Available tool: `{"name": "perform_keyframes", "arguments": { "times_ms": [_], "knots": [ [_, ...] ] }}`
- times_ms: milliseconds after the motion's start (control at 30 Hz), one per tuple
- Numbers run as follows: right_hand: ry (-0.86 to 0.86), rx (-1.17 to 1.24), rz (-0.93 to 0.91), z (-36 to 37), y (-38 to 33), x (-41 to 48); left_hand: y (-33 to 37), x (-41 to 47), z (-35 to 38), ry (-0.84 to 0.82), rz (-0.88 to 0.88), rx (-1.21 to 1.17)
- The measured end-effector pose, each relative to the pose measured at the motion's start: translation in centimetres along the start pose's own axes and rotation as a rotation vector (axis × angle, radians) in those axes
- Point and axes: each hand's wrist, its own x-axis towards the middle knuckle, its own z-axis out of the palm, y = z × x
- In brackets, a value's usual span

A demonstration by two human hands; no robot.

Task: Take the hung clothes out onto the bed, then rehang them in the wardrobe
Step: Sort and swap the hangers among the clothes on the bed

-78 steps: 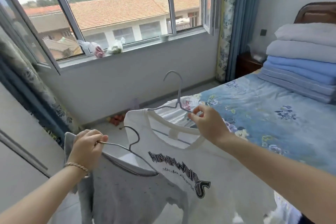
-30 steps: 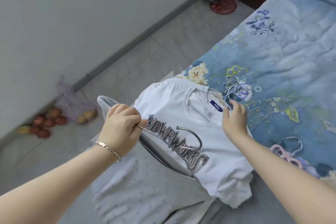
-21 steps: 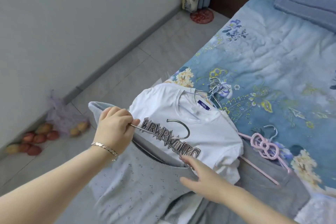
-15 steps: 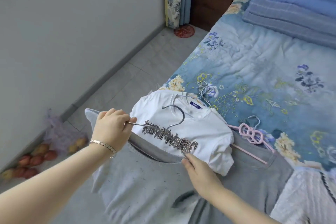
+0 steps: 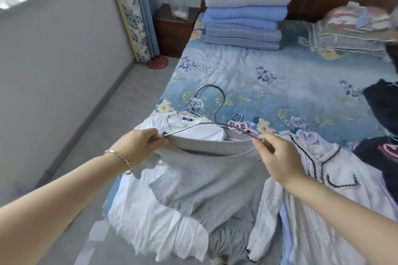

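A grey speckled top point(image 5: 206, 180) hangs on a grey metal hanger point(image 5: 215, 105) over the near part of the bed point(image 5: 301, 84). My left hand point(image 5: 140, 146) pinches the left shoulder of the top and the hanger's end. My right hand point(image 5: 277, 157) pinches the right end of the hanger. Under the grey top lies the white printed T-shirt point(image 5: 150, 217) on its own hanger. A white cardigan with dark trim point(image 5: 323, 178) on a pink hanger point(image 5: 305, 137) lies to the right. Another pink hanger point(image 5: 239, 125) lies behind the grey top.
Dark garments point(image 5: 383, 114) lie at the bed's right edge. Folded quilts point(image 5: 245, 6) are stacked at the headboard, with a pillow pile point(image 5: 353, 30) beside them. A wooden nightstand point(image 5: 174, 30) and blue curtain point(image 5: 140, 13) stand at the back left. Grey floor point(image 5: 112, 127) runs along the bed's left side.
The white T-shirt was laid on the bed and my right hand let go of it. Both hands now hold the grey top's hanger by its ends, raised over the T-shirt.
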Motion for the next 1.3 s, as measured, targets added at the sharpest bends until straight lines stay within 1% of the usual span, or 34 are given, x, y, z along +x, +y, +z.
{"name": "perform_keyframes", "arguments": {
  "times_ms": [67,133,167,233,333,367,433,500,533,600,667,733,867,967,1033,1133,1200,1300],
  "knots": [
    [-0.016,-0.053,-0.008,-2.9,0.5,-1.6,2.3,-0.9,0.2,-0.088,0.037,0.0],
    [-0.047,-0.035,0.034,-5.6,1.1,-2.2,4.6,-1.6,0.5,-0.137,0.105,0.008],
    [-0.096,0.007,0.073,-6.8,1.6,-2.2,5.8,-1.7,0.6,-0.168,0.133,0.002],
    [-0.271,0.083,0.122,-9.4,2.4,-1.8,7.9,-1.6,0.3,-0.263,0.157,-0.058],
    [-0.491,0.142,0.113,-12.5,3.8,-0.8,10.2,0.0,0.0,-0.417,0.12,-0.193],
    [-0.535,0.182,0.129,-13.3,4.5,-0.4,10.8,0.7,0.2,-0.454,0.104,-0.233],
    [-0.563,0.164,0.178,-14.1,6.6,1.0,12.1,2.6,1.1,-0.514,0.07,-0.29],
    [-0.554,0.026,0.174,-14.4,9.5,2.8,13.6,4.8,2.9,-0.524,0.046,-0.263],
    [-0.521,0.002,0.172,-14.1,11.4,3.7,14.4,6.1,4.1,-0.505,0.039,-0.213],
    [-0.466,0.006,0.169,-13.1,15.4,5.7,16.1,9.0,7.2,-0.463,0.034,-0.119],
    [-0.383,0.007,0.209,-11.5,19.8,7.9,17.7,12.5,11.0,-0.448,0.016,-0.065],
    [-0.282,0.012,0.278,-9.4,24.7,10.1,19.3,16.4,15.2,-0.431,-0.029,-0.055],
    [-0.11,0.061,0.392,-5.8,34.4,13.3,21.2,24.2,23.2,-0.341,-0.137,-0.125],
    [-0.088,0.071,0.382,-3.6,41.1,14.3,19.8,29.9,29.0,-0.257,-0.211,-0.193],
    [-0.092,0.017,0.376,-2.0,44.8,14.5,18.4,33.3,32.0,-0.226,-0.273,-0.166],
    [-0.044,0.026,0.414,0.4,48.4,14.7,16.8,37.8,35.5,-0.256,-0.397,-0.06],
    [0.003,0.064,0.449,1.9,50.3,14.8,15.9,40.1,37.7,-0.278,-0.431,0.04],
    [0.002,0.065,0.447,3.6,52.1,14.6,14.1,42.3,40.8,-0.366,-0.467,0.203]
  ]
}}
